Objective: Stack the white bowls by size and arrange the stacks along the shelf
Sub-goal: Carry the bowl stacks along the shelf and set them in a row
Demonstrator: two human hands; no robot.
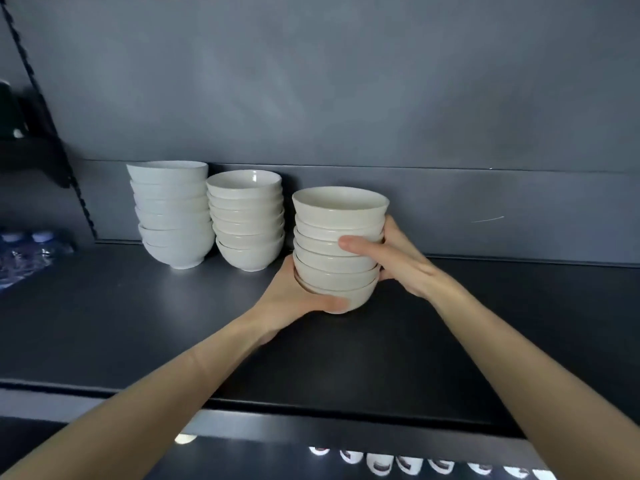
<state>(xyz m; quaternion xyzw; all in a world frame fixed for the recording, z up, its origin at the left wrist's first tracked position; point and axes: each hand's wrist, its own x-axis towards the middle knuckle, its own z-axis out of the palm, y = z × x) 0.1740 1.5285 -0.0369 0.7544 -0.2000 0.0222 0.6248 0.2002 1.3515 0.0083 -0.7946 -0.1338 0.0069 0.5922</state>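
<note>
Three stacks of white bowls stand on a dark shelf [138,323]. The left stack [173,216] is tallest, against the back panel. A middle stack [247,220] sits right beside it. I hold the right stack [337,237] of several bowls between both hands, its foot at or just above the shelf surface; I cannot tell which. My left hand [294,303] cups the bottom bowl from the left, thumb curled under its front. My right hand [388,258] grips the stack's right side, thumb across the middle bowls.
The shelf's back panel [485,209] runs behind the stacks, with bare shelf to the right. Water bottles [24,251] lie at the far left past a black bracket [45,109]. Below the shelf's front edge, a row of white cups [415,462] shows.
</note>
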